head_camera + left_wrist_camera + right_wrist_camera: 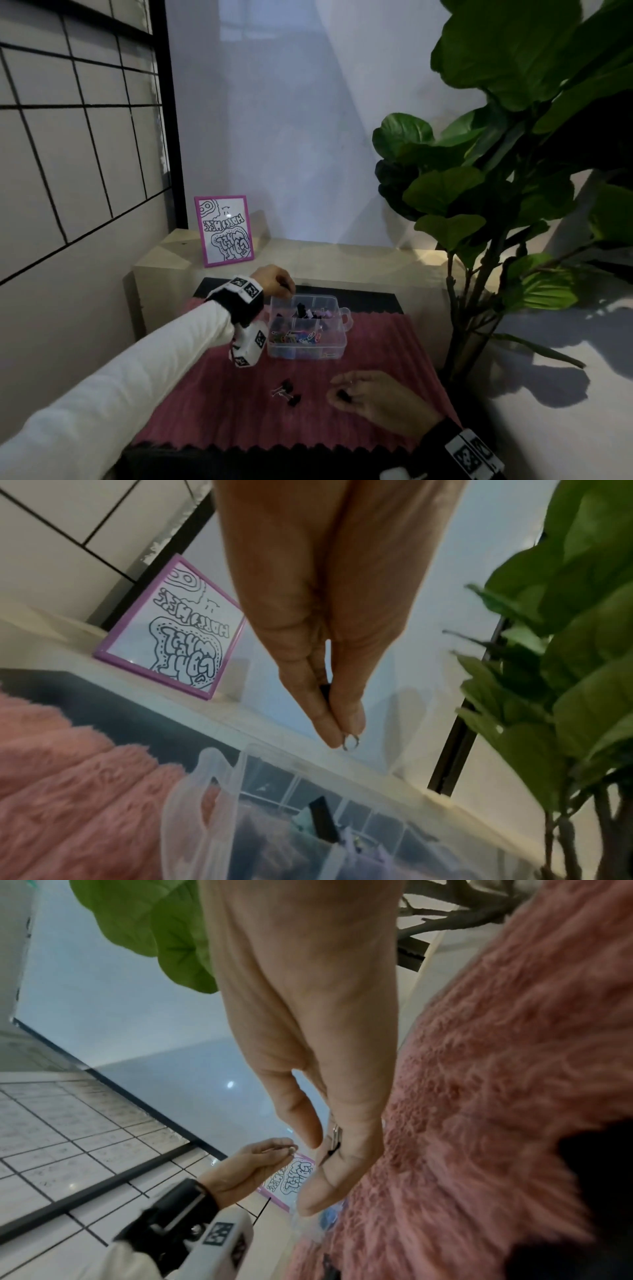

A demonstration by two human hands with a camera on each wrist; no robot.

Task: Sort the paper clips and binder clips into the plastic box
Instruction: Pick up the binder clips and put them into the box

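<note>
A clear plastic box (337, 346) with compartments stands at the back of the pink fuzzy mat (212, 404). Black and purple binder clips (306, 311) fill its rear cells, and coloured paper clips (296, 337) lie in a front cell. My left hand (287, 289) hovers over the box's back left corner. It pinches a black binder clip (325, 693) between thumb and fingers, wire loop (351, 742) hanging down. My right hand (342, 394) rests on the mat near the front and holds another black binder clip (344, 396), whose silver handle (335, 1135) shows. A few loose binder clips (286, 390) lie left of it.
A purple-framed drawing (224, 231) leans on the pale ledge (342, 257) behind the mat. A large leafy plant (496, 171) stands at the right, its trunk close to the mat's right edge. A black-gridded wall panel (68, 137) is on the left.
</note>
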